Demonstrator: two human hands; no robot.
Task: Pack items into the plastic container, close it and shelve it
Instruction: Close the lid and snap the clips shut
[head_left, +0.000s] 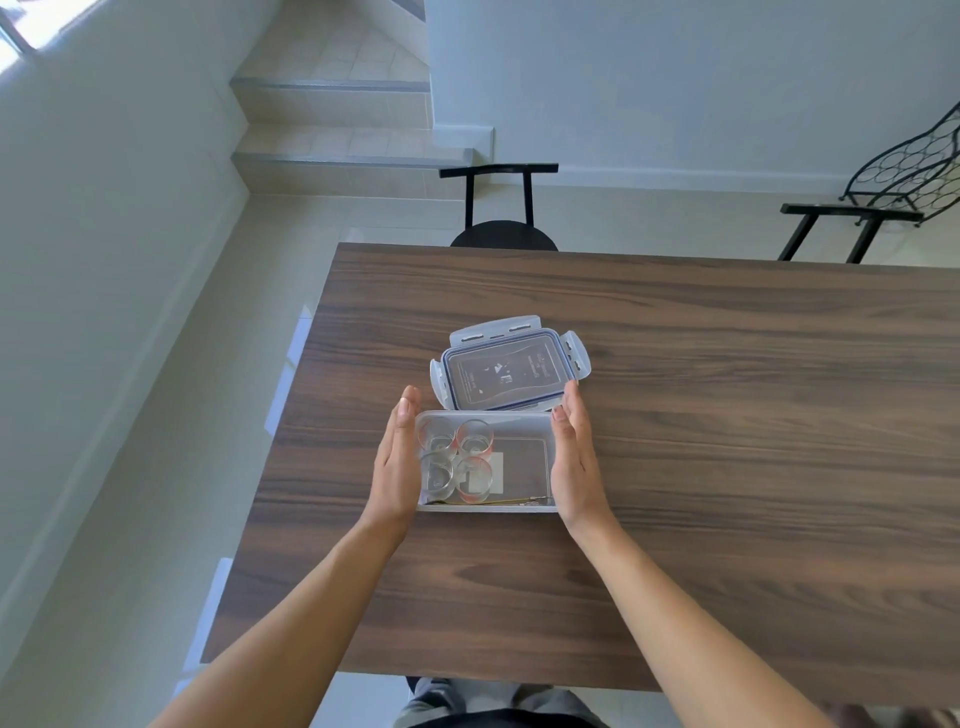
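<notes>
Your left hand (397, 460) and right hand (571, 457) lie flat, fingers straight, against the short sides of the open plastic container (519, 508) on the table (727, 415). Four small glasses (457, 460) stand inside at its left end. Just beyond lies the lid (509, 371).

A dark brown wood-grain table (675, 415) carries a clear rectangular plastic container (519, 506) and a blue-sealed clear lid (506, 371); black metal chair (501, 208) upper centre.
</notes>
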